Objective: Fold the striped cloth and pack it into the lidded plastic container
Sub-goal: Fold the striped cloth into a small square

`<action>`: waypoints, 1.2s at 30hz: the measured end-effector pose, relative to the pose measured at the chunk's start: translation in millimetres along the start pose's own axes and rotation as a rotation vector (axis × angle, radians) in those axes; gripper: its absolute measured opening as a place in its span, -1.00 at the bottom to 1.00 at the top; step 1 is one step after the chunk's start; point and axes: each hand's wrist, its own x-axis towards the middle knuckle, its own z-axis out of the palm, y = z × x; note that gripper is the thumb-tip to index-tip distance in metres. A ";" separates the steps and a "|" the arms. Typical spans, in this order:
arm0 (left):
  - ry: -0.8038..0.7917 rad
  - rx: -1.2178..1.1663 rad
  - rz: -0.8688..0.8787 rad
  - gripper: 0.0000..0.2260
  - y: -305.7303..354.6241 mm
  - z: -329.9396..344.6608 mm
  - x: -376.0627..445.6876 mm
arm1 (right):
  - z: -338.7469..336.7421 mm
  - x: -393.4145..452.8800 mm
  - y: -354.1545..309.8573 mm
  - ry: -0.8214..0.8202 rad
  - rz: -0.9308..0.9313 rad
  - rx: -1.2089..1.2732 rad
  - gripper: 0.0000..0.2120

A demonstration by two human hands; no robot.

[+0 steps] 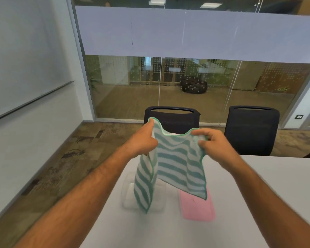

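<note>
I hold the green-and-white striped cloth (175, 161) up in the air above the white table (258, 203). My left hand (143, 140) pinches its top left corner, and my right hand (213, 142) grips the top right corner. The cloth hangs down in two flaps, the left one lower. Beneath it stands a clear plastic container (128, 196), open and partly hidden by the cloth. To the container's right, a pink lid (198, 208) lies flat on the table, its far end covered by the hanging cloth.
Two dark office chairs (172, 119) (251, 129) stand at the table's far edge. A glass partition wall runs behind them. The table's left edge drops to a patterned carpet floor (64, 158), with a white wall further left.
</note>
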 end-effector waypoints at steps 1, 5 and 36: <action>0.024 -0.055 -0.013 -0.38 2.4 3.7 1.6 | 8.2 -2.2 -0.6 -0.035 -0.030 -0.034 -0.57; 0.068 -0.233 -0.046 -0.43 7.0 18.1 6.9 | 41.2 -13.6 -5.8 -0.011 -0.177 -0.112 -0.62; 0.092 0.689 0.357 -0.65 -75.4 -6.5 18.5 | 8.1 -11.6 -26.2 0.182 -0.304 -0.464 -0.88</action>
